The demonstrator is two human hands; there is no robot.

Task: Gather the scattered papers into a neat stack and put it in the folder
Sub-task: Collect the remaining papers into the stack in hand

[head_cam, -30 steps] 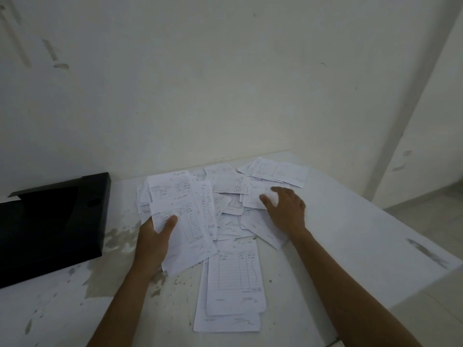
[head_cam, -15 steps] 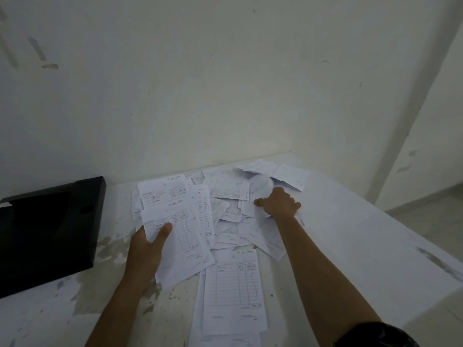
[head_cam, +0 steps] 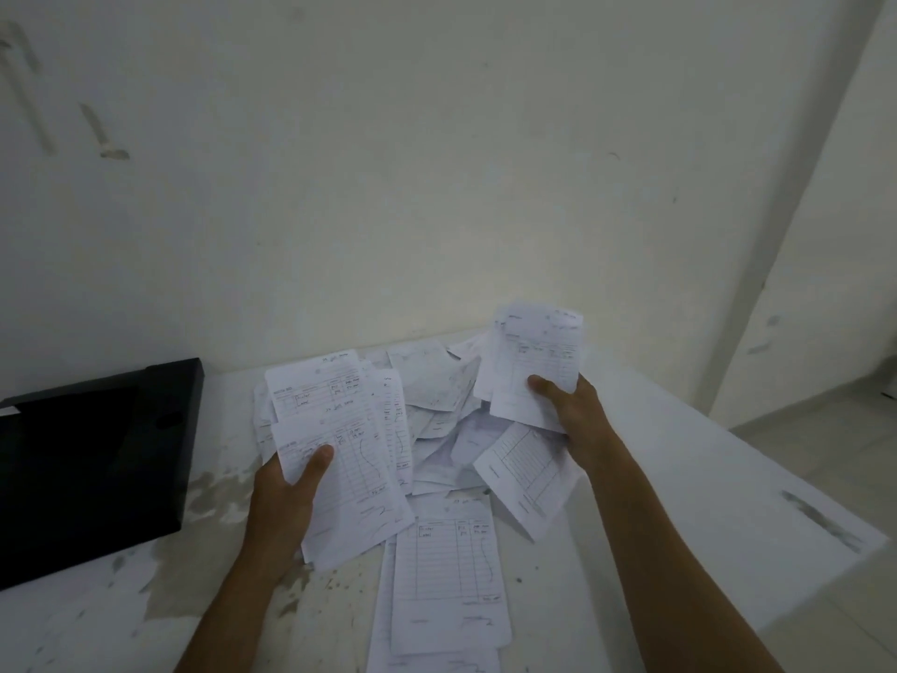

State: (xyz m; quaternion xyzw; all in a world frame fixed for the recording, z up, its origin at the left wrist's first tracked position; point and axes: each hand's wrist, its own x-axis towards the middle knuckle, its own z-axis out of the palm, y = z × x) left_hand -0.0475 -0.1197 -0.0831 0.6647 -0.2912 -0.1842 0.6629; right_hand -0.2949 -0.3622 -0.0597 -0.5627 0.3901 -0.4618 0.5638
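Note:
White printed slips lie scattered in a loose pile (head_cam: 439,425) across the middle of the white table (head_cam: 679,468). My left hand (head_cam: 286,497) grips a bundle of slips (head_cam: 349,459) at the pile's left side, thumb on top. My right hand (head_cam: 570,405) holds a smaller bunch of slips (head_cam: 534,361) lifted above the pile's right side, thumb pressed on its front. Two more slips (head_cam: 446,575) lie flat near the front edge. The black folder (head_cam: 92,459) stands open at the left of the table.
A bare pale wall (head_cam: 437,162) rises right behind the table. The table's right edge drops off to a tiled floor (head_cam: 825,429). Worn grey patches (head_cam: 213,497) mark the tabletop beside the folder.
My right hand closed on a bunch of slips at the far right of the pile and lifted it off the table. My left hand kept hold of its bundle.

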